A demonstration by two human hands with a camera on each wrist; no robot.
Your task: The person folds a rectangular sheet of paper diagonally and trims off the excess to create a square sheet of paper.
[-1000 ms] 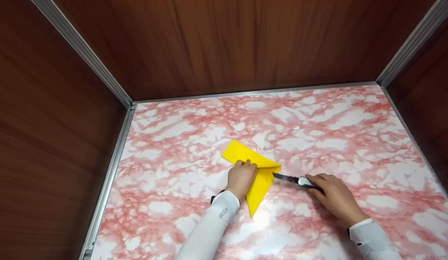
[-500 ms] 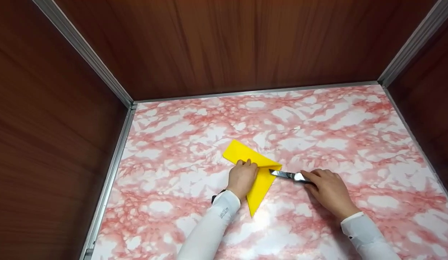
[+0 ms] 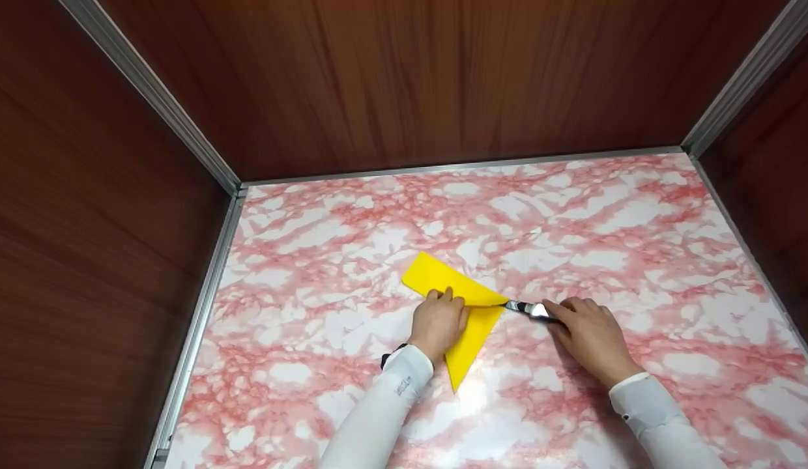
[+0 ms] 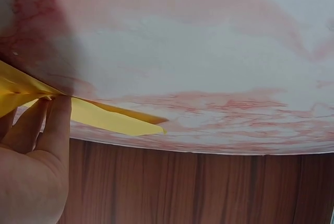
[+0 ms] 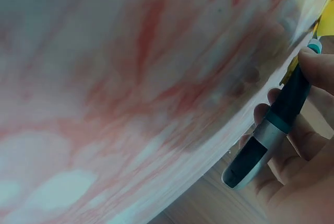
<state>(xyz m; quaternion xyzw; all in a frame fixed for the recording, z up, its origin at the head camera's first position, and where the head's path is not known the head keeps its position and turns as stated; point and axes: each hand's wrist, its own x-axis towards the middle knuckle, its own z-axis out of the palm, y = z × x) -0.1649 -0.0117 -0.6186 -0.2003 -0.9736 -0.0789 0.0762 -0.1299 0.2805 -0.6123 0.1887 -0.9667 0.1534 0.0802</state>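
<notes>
A folded sheet of yellow paper (image 3: 472, 352) lies on the table, one flap pointing far left and the other toward the near edge. My left hand (image 3: 438, 326) holds it near the fold with bent fingers; in the left wrist view the fingertips meet the paper (image 4: 112, 119) at its crease. My right hand (image 3: 593, 339) grips a utility knife (image 3: 539, 311) by the handle. Its blade tip sits at the right corner of the paper, partly hidden under the upper flap. In the right wrist view the dark and grey knife handle (image 5: 266, 135) lies across my curled fingers, thumb on top.
The table has a red and white marbled cover (image 3: 352, 365). Brown wood-grain panels (image 3: 410, 85) stand at the back and both sides, joined by metal edge strips (image 3: 202, 150).
My right hand has moved left with the knife, bringing the blade from the paper's right edge into the fold at its corner. The left hand and paper have stayed nearly still.
</notes>
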